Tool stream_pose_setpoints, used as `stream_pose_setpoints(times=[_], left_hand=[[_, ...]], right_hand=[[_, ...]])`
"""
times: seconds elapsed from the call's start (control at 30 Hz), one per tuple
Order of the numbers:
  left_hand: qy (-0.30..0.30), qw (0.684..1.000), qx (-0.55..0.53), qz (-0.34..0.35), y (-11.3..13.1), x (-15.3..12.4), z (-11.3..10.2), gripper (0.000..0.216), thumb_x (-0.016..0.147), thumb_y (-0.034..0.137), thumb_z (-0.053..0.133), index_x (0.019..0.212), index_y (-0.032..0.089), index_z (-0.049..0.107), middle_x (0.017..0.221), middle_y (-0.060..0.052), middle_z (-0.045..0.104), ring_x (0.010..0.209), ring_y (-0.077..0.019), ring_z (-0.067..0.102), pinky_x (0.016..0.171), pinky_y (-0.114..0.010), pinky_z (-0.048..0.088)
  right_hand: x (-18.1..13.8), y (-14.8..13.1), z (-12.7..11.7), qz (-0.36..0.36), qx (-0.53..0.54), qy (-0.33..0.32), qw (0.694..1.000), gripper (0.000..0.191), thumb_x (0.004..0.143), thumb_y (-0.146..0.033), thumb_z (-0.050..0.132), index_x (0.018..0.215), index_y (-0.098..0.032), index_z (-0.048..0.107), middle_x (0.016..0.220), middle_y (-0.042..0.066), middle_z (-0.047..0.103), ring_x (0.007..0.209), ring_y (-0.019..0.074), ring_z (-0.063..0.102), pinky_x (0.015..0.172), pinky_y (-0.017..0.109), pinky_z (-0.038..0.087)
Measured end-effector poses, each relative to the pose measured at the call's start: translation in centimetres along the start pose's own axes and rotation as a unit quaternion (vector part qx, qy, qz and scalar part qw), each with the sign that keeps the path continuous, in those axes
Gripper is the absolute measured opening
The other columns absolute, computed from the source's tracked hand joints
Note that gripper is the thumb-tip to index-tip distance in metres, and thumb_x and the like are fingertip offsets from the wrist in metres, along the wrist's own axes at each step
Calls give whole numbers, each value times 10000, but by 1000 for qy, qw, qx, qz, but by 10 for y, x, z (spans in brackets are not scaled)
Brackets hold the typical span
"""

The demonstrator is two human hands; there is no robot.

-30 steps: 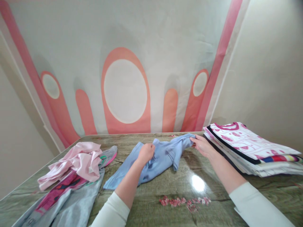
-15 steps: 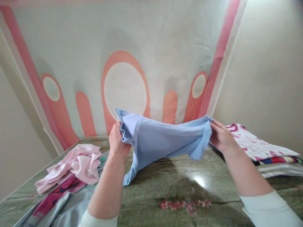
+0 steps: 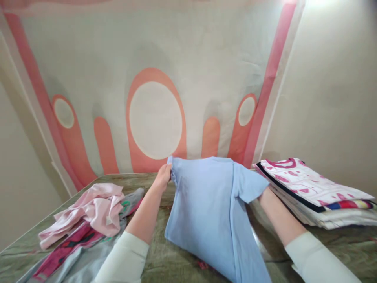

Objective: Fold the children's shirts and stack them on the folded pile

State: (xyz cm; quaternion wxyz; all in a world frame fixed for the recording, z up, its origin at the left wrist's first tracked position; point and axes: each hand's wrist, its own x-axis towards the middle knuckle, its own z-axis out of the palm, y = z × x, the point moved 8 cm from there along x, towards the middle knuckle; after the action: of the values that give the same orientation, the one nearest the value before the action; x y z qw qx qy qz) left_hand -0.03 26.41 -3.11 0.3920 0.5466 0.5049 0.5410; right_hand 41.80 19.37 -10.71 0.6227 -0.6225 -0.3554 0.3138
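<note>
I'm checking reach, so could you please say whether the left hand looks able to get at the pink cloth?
Probably yes: the pink cloth lies uncovered on other clothes to the left. The left hand grips the blue shirt, though, so it would likely have to let go first.

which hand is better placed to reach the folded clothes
Probably the right hand, though the blue shirt hides it: its forearm lies beside the folded clothes. The left hand holds the shirt's opposite side, farther from them.
</note>
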Motion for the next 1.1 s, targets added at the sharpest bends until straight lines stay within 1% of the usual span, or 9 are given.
stream_pose_setpoints(times=[0.13,0.23,0.37,0.5,0.67,0.8,0.87,0.97,1.1], left_hand=[[-41,993,112,10,-54,-7,8,256,786,321,488,927,114,539,912,-107,630,871,-185,594,745,-291,456],[-88,964,240,75,-68,-24,23,349,746,240,555,1076,128,533,1161,-130,565,1120,-223,489,956,-366,342],[-195,835,477,194,-75,-56,60,374,838,379,475,1176,228,530,1355,-64,427,1313,-261,245,1057,-494,124],[-237,767,562,199,-90,-74,74,522,899,509,284,1346,251,362,1441,-63,287,1331,-282,201,1048,-522,127],[-199,755,600,172,-96,-82,68,566,897,532,239,1384,250,299,1461,-84,228,1333,-318,177,1038,-514,149],[-171,755,619,135,-98,-91,63,595,887,534,263,1387,215,301,1455,-122,230,1321,-357,186,1027,-527,149],[-157,757,623,118,-97,-96,62,600,880,528,283,1384,204,308,1454,-128,232,1316,-377,180,1020,-539,152],[-153,764,619,103,-92,-98,62,593,866,516,325,1362,192,353,1441,-135,262,1301,-393,207,1004,-543,187],[-152,783,595,96,-78,-85,50,502,837,437,413,1241,149,488,1336,-152,420,1220,-325,367,958,-443,319]], right_hand=[[16,42,29,97,43,-85,991,244,909,-347,380,1030,-217,548,995,101,626,914,228,612,695,393,535],[19,65,35,130,63,-113,983,313,839,-389,481,1097,-211,483,1025,105,627,893,204,632,730,343,533],[22,65,41,-22,-154,-87,984,660,621,-314,711,1199,-162,431,1112,124,594,945,238,602,820,357,482],[24,53,50,-164,-321,-83,929,475,600,-198,652,1067,-162,569,1025,75,641,935,232,594,883,356,429],[41,39,-1,-163,-336,35,927,449,749,-233,459,1169,-85,510,1116,160,583,1006,247,563,882,374,420],[37,22,-25,-199,-383,115,895,477,750,-234,456,1191,-55,491,1164,193,536,1097,286,490,943,406,360],[29,17,-7,-229,-416,72,877,426,754,-246,464,1142,-86,535,1147,166,557,1120,281,467,969,397,333],[6,21,46,-259,-485,-67,833,396,797,-310,441,1120,-117,562,1152,134,575,1098,253,488,977,364,326],[-33,43,94,-259,-564,-172,765,553,855,-499,344,1263,-150,476,1367,127,402,1260,291,324,1008,423,270]])
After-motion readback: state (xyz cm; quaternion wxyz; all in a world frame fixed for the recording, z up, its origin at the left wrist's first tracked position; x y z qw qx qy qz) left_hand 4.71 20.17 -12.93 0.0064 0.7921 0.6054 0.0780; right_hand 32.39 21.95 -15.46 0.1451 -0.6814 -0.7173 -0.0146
